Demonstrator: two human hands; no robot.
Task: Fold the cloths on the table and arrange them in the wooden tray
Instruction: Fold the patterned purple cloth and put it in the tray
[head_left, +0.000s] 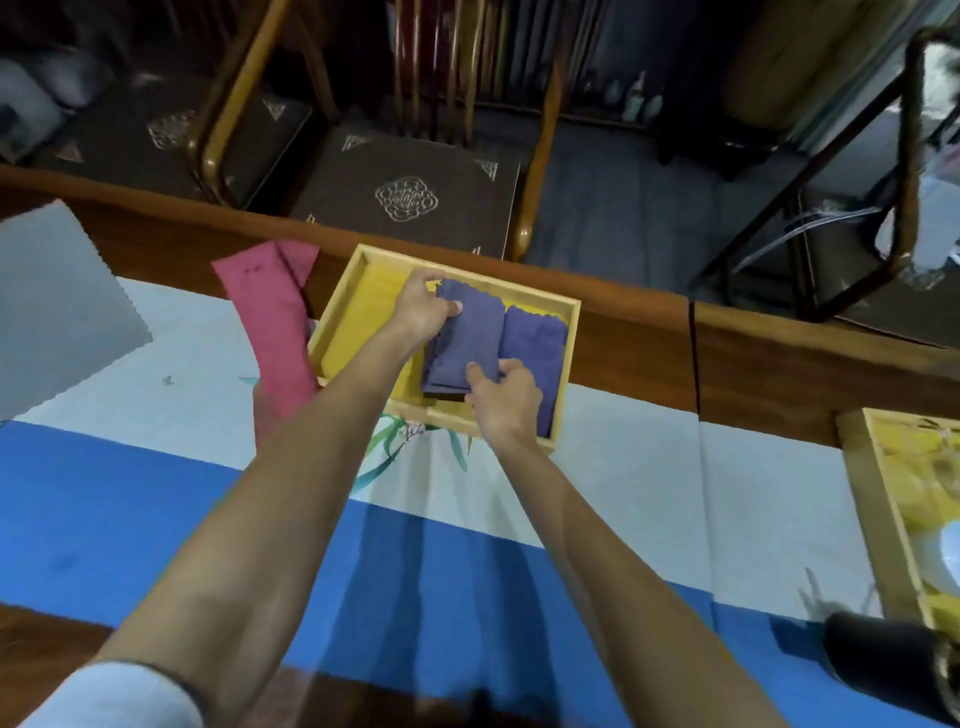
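Dim room, overhead light, soft wide-angle frame.
Wooden tray (338, 312) and blue mat (104, 519) lit best; shadows of the forearms (291, 493) streak the mat, their outlines slightly blurred; chairs (405, 208) behind murky; table edge (623, 312) bows; right side smeared, black object (893, 660) out of focus.

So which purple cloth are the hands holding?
The left purple cloth: left hand and right hand grip its ends. The right purple cloth lies flat beside it.

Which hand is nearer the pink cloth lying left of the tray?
Left. The left hand pinches the far end of the purple cloth over the tray, right of the pink cloth; the right hand holds its near end, farther right.
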